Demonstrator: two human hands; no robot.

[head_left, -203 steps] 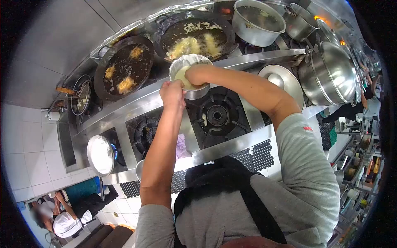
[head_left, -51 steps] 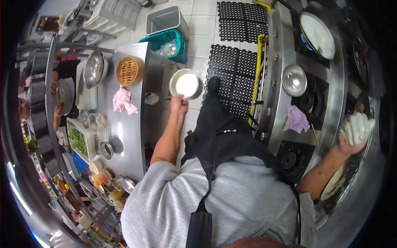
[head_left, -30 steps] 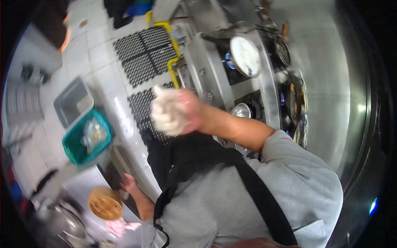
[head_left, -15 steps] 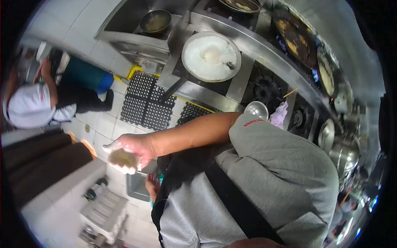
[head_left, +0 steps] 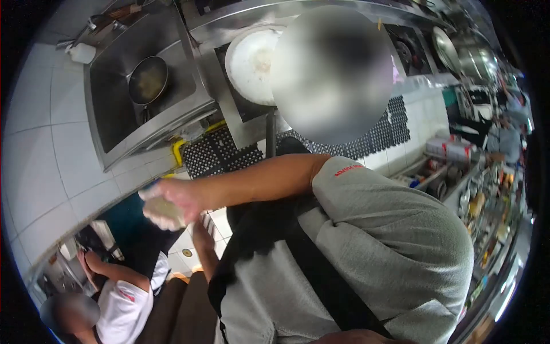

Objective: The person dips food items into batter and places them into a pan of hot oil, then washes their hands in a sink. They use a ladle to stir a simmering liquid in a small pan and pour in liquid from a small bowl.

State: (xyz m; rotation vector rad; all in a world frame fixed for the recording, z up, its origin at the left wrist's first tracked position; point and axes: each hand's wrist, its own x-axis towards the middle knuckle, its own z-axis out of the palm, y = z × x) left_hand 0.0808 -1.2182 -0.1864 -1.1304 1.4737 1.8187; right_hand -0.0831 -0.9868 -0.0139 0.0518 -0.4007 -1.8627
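- While the grey shirt [head_left: 395,212] and black apron [head_left: 275,241] fill the near ground, red lettering marks the right sleeve;
- Out goes the right arm, bent across the body, and there's the right hand [head_left: 175,202], loosely cupped, thumb apart from the curled fingers; a thick, pale, batter-like coating [head_left: 164,222] clings to thumb and fingers; whether anything else sits in that cup, I cannot tell;
- Just below, the left forearm [head_left: 206,252] reaches up close behind it; the left hand is lost to blur and overlap, so its grip I cannot tell;
- On the floor beyond the right arm, black perforated mats [head_left: 215,155] lie over white tiles;
- Past them, a pan [head_left: 255,66] with white contents sits on the stove, its dark handle pointing back toward the wearer; a big blurred patch hides its right part;
- Left of the stove, a metal sink [head_left: 112,120] holds a small dark pan [head_left: 149,80], with a white container [head_left: 82,53] near its far corner;
- Off at lower left, a co-worker in a white shirt [head_left: 123,304] has both hands together before them;
- Far right, metal pots [head_left: 478,60] gleam at the stove's end; crowded shelves [head_left: 487,212] run below, with more people beyond.
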